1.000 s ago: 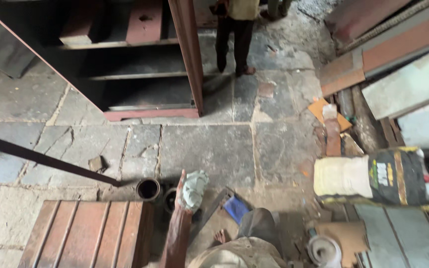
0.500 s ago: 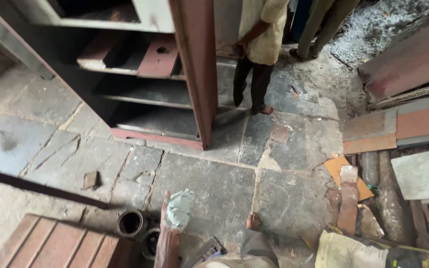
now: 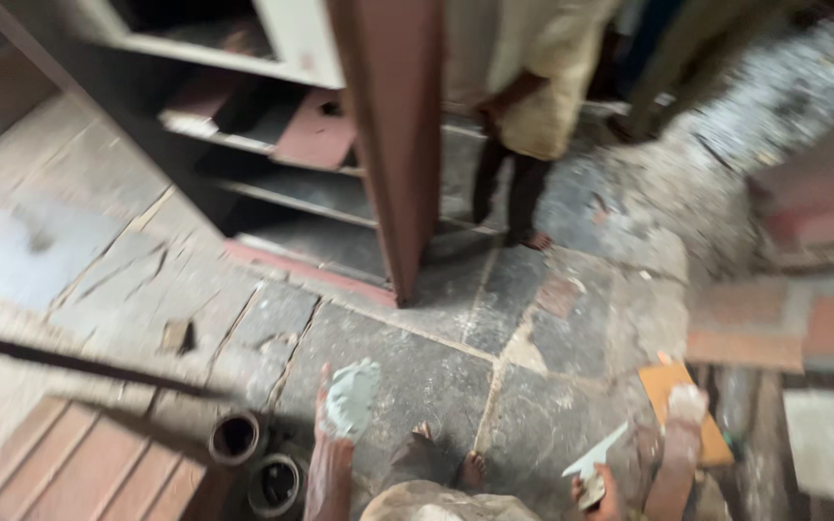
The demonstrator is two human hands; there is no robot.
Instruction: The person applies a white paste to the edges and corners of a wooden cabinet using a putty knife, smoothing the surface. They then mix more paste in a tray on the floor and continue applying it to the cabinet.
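Observation:
My left hand (image 3: pixel 332 446) is raised palm up over the stone floor, with a pale grey-green lump of putty (image 3: pixel 351 396) resting on its fingers. At the bottom edge, my right hand (image 3: pixel 606 500) grips a scraper with a pale flat blade (image 3: pixel 595 457) that points up and to the right. My bare feet (image 3: pixel 446 453) show between the two hands. The picture is blurred.
A red-brown metal cabinet with shelves (image 3: pixel 320 145) stands ahead with its door (image 3: pixel 393 145) open, and another person (image 3: pixel 523 96) stands beside it. Two open tins (image 3: pixel 255 461) sit by a ribbed red-brown panel (image 3: pixel 69 463). A dark bar (image 3: pixel 69 362) crosses on the left. Orange sheets and panels (image 3: pixel 678 396) lie on the right.
The view has moved forward and tipped up, so the cabinet and the other person look larger. My right hand with the scraper has come into view. The left hand still carries the putty.

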